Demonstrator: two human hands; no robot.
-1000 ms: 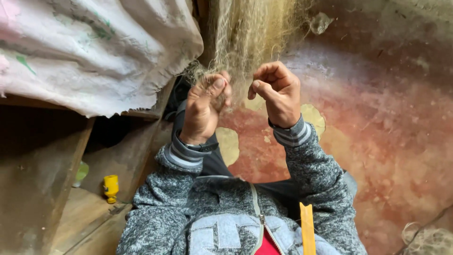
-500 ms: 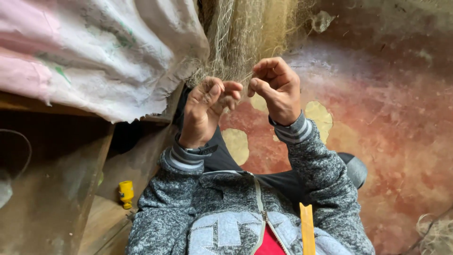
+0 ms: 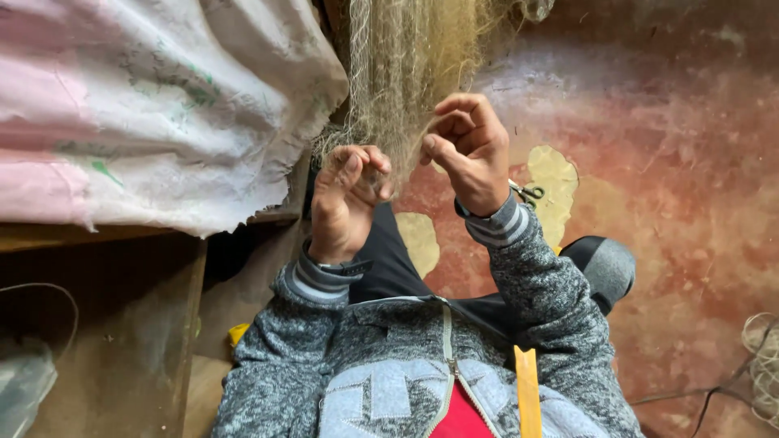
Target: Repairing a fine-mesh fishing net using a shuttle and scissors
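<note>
A pale fishing net [image 3: 406,73] hangs lengthwise from the far side; its strands are pinched by the left hand [image 3: 345,203] and right hand [image 3: 471,154], side by side.

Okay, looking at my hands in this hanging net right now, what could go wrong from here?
1. The fine pale net hangs bunched between the left hand and right hand; the thin strands might snag on your curled fingers or tangle further.
2. Small scissors lie on the floor just behind your right wrist; a sleeve might catch them.
3. The ragged sack hangs close beside the net, so mesh may hook on its frayed edge.
</note>
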